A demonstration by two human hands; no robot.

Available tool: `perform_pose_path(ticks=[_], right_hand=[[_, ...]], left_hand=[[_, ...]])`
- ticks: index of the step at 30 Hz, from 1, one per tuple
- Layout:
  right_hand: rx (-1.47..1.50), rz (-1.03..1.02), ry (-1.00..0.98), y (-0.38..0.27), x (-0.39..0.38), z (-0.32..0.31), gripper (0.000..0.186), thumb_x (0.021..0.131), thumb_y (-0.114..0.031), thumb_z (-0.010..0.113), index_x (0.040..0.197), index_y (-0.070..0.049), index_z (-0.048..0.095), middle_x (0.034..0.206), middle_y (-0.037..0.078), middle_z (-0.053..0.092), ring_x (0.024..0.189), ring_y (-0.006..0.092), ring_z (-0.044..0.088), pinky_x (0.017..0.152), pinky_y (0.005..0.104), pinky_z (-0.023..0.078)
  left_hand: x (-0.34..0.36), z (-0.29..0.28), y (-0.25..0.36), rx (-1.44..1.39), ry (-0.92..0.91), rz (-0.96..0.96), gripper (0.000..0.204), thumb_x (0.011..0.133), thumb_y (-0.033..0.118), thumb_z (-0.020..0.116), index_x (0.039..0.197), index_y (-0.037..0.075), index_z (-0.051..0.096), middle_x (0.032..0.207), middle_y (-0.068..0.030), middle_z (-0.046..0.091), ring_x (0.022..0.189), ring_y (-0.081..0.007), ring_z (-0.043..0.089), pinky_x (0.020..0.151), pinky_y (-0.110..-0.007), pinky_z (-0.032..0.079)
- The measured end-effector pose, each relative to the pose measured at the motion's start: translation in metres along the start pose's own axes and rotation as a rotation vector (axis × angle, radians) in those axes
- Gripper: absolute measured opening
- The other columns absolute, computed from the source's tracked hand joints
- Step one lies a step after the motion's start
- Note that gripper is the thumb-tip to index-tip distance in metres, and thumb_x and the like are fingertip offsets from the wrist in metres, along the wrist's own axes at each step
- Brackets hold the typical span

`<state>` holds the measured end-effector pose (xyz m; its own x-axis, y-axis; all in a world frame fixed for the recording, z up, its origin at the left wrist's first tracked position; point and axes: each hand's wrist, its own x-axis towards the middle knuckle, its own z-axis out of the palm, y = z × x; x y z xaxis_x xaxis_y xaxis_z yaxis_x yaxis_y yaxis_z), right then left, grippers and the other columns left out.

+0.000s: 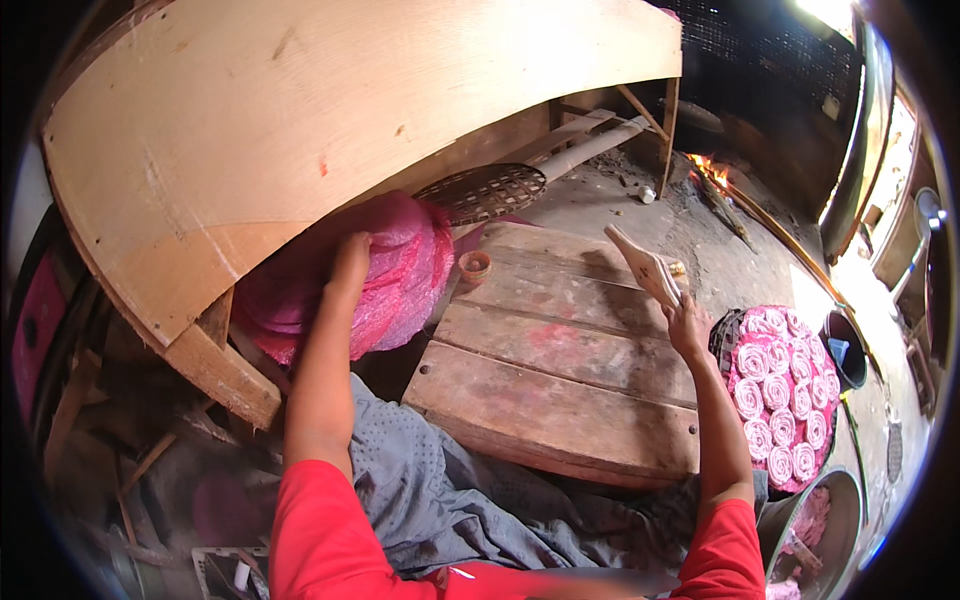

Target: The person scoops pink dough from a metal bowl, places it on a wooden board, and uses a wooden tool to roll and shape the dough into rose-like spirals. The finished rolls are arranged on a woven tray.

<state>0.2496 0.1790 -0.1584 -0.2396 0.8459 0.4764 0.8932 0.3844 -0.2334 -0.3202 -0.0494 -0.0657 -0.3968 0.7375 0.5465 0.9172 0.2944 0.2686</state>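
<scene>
My left hand (350,258) reaches into a large bundle covered with crumpled pink plastic sheeting (405,290), under the plywood's edge. Its fingers are mostly hidden in the folds, so I cannot tell whether they grip. My right hand (686,324) is closed around the near end of a pale, flat wooden paddle (643,264), held tilted above the right side of a low plank table (520,390). A small orange-brown cup (474,266) stands on the table's far left corner. Faint pink stains mark the planks.
A large plywood panel (350,90) overhangs the left. Behind the table lies a woven bamboo tray (480,192). To the right are a tray of pink-and-white rosettes (778,390), a dark bucket (850,355) and a basin (850,500) of pink stuff. Firewood burns with open flames (710,170) farther back.
</scene>
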Motion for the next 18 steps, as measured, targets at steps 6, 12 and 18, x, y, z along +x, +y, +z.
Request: perform_pose_path(ticks=[6,12,18], right_hand=[[0.36,0.03,0.188,-0.016,0.027,-0.067,0.044,0.092,-0.035,0.06,0.123,-0.005,0.055,0.1,0.024,0.066,0.093,0.0438,0.063,0.077,0.0501,0.048],[0.392,0.062,0.324,-0.012,0.015,-0.152,0.051,0.095,-0.041,0.056,0.131,-0.005,0.053,0.104,0.026,0.066,0.099,0.0455,0.062,0.082,0.048,0.048],[0.596,0.232,0.213,-0.01,-0.029,-0.16,0.059,0.096,-0.043,0.058,0.13,0.004,0.053,0.09,0.013,0.068,0.082,0.0152,0.061,0.074,0.0304,0.048]], left_hand=[[-0.022,-0.037,0.148,0.185,0.324,0.39,0.014,0.093,0.015,0.053,0.094,0.008,0.065,0.083,-0.0161,0.069,0.071,-0.0314,0.069,0.058,-0.04,0.055],[-0.118,-0.022,0.275,0.053,-0.104,0.696,0.015,0.093,0.014,0.051,0.101,0.005,0.061,0.074,-0.0127,0.066,0.064,-0.0259,0.068,0.055,-0.034,0.055],[-0.184,0.036,0.31,0.045,-0.535,0.908,0.023,0.093,0.023,0.055,0.101,0.001,0.059,0.08,-0.0116,0.066,0.064,-0.0269,0.068,0.054,-0.036,0.055]])
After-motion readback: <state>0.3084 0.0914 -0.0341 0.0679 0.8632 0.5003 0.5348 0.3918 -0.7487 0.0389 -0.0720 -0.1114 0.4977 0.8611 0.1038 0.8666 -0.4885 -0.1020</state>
